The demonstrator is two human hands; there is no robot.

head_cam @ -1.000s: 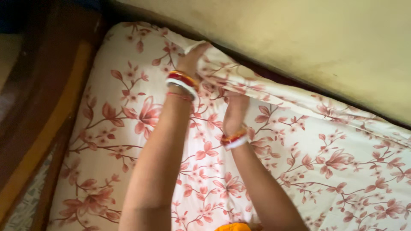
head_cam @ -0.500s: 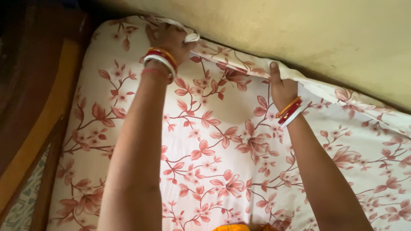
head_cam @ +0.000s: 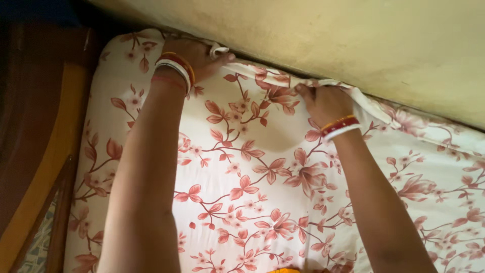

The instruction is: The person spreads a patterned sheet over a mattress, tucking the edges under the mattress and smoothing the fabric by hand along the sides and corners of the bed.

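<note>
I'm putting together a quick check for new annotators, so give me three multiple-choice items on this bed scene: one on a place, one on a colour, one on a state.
1. Where is the left hand?
A. at the sheet's corner beside the wall
B. on the wooden frame
C. flat in the middle of the bed

2. What colour is the flower print on the bedsheet?
A. blue
B. reddish pink on white
C. green on yellow

3. How is the right hand holding the sheet's edge?
A. open, hovering clear of it
B. pressed flat on it
C. closed on it, fingers pinching the cloth

Answers:
1 A, the hand sits at the top corner where the sheet meets the yellowish wall.
2 B, red-pink blooms and leaves on a white ground.
3 C, the fingers curl around the folded edge along the wall.
</note>
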